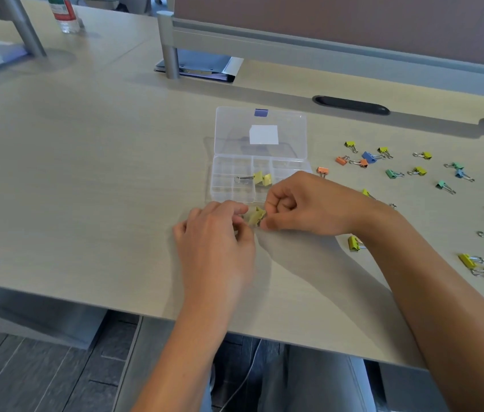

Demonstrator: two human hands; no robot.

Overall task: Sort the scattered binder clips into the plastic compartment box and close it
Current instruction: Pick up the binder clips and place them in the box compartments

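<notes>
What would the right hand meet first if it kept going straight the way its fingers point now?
The right hand points leftward at the yellow binder clip that it already pinches; just beyond that come the fingertips of the left hand, holding the same clip. The compartment box lies farther back, seemingly off that line.

Pale wood-grain counter (86, 173). Clear plastic compartment box (228, 185) sits mid-counter, lid open. Small coloured metal binder clips (395, 173) scattered to its right. Clear plastic bottle (66, 17) at far left; flat grey binder (205, 66) behind.

Clear glossy plastic box (260, 173), matt wood-look desk (86, 173)
</notes>
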